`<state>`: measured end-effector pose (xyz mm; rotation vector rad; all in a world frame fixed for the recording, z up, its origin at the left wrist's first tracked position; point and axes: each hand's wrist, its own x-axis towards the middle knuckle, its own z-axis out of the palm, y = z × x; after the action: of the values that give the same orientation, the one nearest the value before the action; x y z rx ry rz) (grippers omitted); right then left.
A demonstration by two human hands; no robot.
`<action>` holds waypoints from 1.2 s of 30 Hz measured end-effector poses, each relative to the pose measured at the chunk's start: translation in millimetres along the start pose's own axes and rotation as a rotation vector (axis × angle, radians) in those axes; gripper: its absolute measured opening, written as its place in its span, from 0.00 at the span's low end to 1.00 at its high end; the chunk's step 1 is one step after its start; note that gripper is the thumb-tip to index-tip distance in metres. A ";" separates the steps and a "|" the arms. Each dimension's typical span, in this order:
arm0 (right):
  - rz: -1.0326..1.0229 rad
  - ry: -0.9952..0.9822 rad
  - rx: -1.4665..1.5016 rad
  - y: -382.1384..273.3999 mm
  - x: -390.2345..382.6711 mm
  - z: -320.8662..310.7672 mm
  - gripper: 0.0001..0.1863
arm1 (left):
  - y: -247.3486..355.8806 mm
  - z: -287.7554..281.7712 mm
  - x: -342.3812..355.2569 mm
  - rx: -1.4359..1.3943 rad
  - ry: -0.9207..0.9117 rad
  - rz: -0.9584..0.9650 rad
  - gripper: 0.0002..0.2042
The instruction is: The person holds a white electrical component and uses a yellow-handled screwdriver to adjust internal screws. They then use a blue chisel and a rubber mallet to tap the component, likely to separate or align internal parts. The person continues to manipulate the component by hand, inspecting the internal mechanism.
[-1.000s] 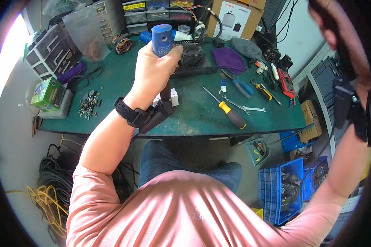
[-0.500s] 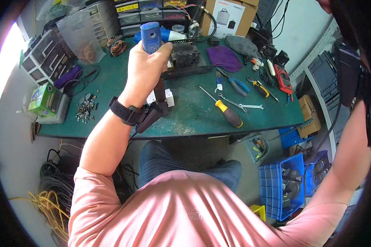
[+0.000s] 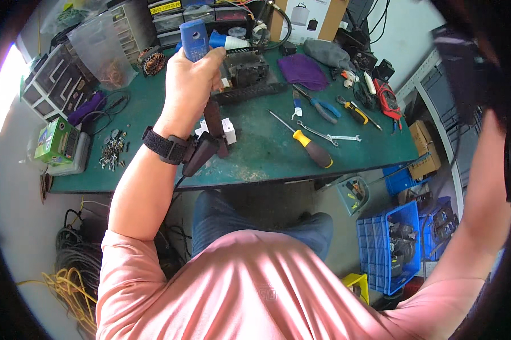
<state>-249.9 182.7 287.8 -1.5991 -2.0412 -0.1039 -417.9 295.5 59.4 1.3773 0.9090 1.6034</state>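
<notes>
My left hand [image 3: 190,85] is closed round a blue handheld device [image 3: 195,41], its thumb along one side, raised over the far left-centre of the green workbench [image 3: 250,164]. A black strap [image 3: 167,145] and a dark box-shaped unit [image 3: 200,153] are on my left wrist. Just right of that hand lies a dark mechanical part [image 3: 248,69], beside a long black bar [image 3: 250,93]. Small white boxes [image 3: 228,130] stand partly behind the wrist unit. My right forearm [image 3: 482,170] rises along the right edge; a blurred dark unit [image 3: 457,68] is at its wrist, and the hand is out of sight.
Right of centre lie a screwdriver [image 3: 309,148], a wrench [image 3: 318,132], blue-handled pliers [image 3: 325,110], yellow-black pliers [image 3: 355,110], a purple cloth [image 3: 302,72] and a red meter [image 3: 387,99]. Loose screws [image 3: 112,150] lie at left. Drawers [image 3: 201,14] line the back; a blue crate [image 3: 374,249] stands below.
The view has shifted slightly. My left hand with the blue device appears a little further left and up. The right wrist unit has swung left, and fingertips at the top right have left view.
</notes>
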 end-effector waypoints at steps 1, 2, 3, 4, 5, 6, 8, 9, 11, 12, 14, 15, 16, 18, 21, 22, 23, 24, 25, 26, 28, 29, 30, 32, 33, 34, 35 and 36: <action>0.018 -0.191 -0.050 -4.3 -0.7 6.6 0.19 | -1.3 1.3 -1.8 0.083 -0.001 -0.040 0.09; 0.012 -0.324 -0.103 0.1 5.8 13.0 0.19 | -5.3 2.6 -6.0 0.166 -0.002 -0.079 0.09; 0.003 -0.421 -0.134 4.5 10.8 19.8 0.20 | -11.5 1.4 -11.0 0.251 0.001 -0.118 0.09; -0.013 -0.475 -0.144 8.5 12.9 21.7 0.20 | -25.8 3.7 -16.0 0.135 -0.015 -0.200 0.10; -0.036 -0.483 -0.151 11.5 16.2 20.2 0.20 | -30.0 -2.9 -17.9 0.138 0.071 -0.155 0.09; -0.056 -0.476 -0.116 11.9 21.8 26.3 0.20 | -23.1 -5.4 -25.6 0.143 0.156 -0.134 0.09; -0.049 -0.331 -0.015 26.6 23.2 23.0 0.19 | -29.1 -8.9 -24.2 0.003 0.084 -0.106 0.09; 0.033 -0.221 -0.009 35.5 6.5 12.6 0.19 | -33.1 10.1 -18.0 -0.006 -0.002 -0.107 0.09; -0.033 -0.176 0.080 51.6 17.2 16.6 0.19 | -34.1 -2.5 -15.1 0.030 0.062 -0.125 0.09; -0.033 -0.153 0.102 59.6 15.6 19.4 0.19 | -32.7 -10.8 -12.6 0.036 0.062 -0.084 0.09; -0.004 -0.131 0.120 81.6 16.3 25.6 0.19 | -31.4 -19.3 -11.4 0.025 0.046 -0.015 0.09; 0.008 -0.118 0.129 93.0 15.4 27.3 0.20 | -18.8 -18.7 -15.0 -0.019 0.054 -0.007 0.10; 0.032 -0.100 0.129 106.1 11.1 28.3 0.20 | -10.4 -16.2 -14.5 -0.098 0.066 0.017 0.11; 0.086 -0.072 0.126 133.9 2.2 34.2 0.21 | 6.9 -24.8 -5.3 -0.058 0.020 0.122 0.11; 0.195 -0.057 0.081 177.6 -18.3 51.4 0.23 | 31.6 -36.3 2.8 -0.126 -0.075 0.101 0.12; 0.138 -0.079 0.097 190.9 -9.9 75.7 0.24 | 44.8 -55.6 -1.9 -0.124 -0.064 0.083 0.11; 0.118 -0.044 0.084 201.5 -17.7 85.8 0.24 | 54.3 -63.3 -5.5 -0.045 -0.053 0.052 0.11; 0.059 -0.053 -0.041 223.7 -22.4 92.6 0.23 | 61.8 -65.7 -10.0 0.026 -0.060 0.020 0.11; 0.113 0.003 -0.137 236.3 -31.9 105.9 0.21 | 63.5 -66.9 -10.0 0.064 -0.050 0.017 0.12; 0.151 0.014 -0.284 240.2 -39.7 115.6 0.20 | 58.9 -77.3 -8.7 0.171 -0.032 0.045 0.12; 0.335 -0.008 -0.393 265.2 -47.5 145.0 0.19 | 50.9 -86.3 -9.0 0.186 -0.047 -0.009 0.10; 0.280 0.028 -0.468 273.5 -52.7 157.2 0.19 | 50.1 -86.1 -11.2 0.146 -0.041 -0.035 0.10; 0.362 -0.038 -0.466 281.3 -51.4 167.4 0.19 | 49.4 -85.9 -14.0 0.118 -0.034 -0.062 0.10; 0.357 -0.016 -0.430 295.4 -46.8 189.1 0.19 | 49.3 -90.6 -16.2 0.041 0.002 -0.095 0.09; 0.368 -0.026 -0.431 303.0 -42.8 198.7 0.20 | 45.8 -92.9 -14.8 -0.014 0.012 -0.100 0.09; 0.366 -0.035 -0.424 306.5 -37.0 209.8 0.20 | 46.1 -97.0 -15.6 -0.061 0.035 -0.100 0.08; 0.347 -0.062 -0.439 312.8 -35.8 219.1 0.22 | 45.4 -98.9 -15.8 -0.068 0.042 -0.103 0.08; 0.373 -0.081 -0.437 314.1 -34.0 226.8 0.22 | 44.4 -101.8 -14.7 -0.077 0.056 -0.100 0.08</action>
<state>-38.3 330.7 -3.0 -2.2590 -1.8226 -0.3736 -523.1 262.7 79.2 1.2211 0.9246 1.5910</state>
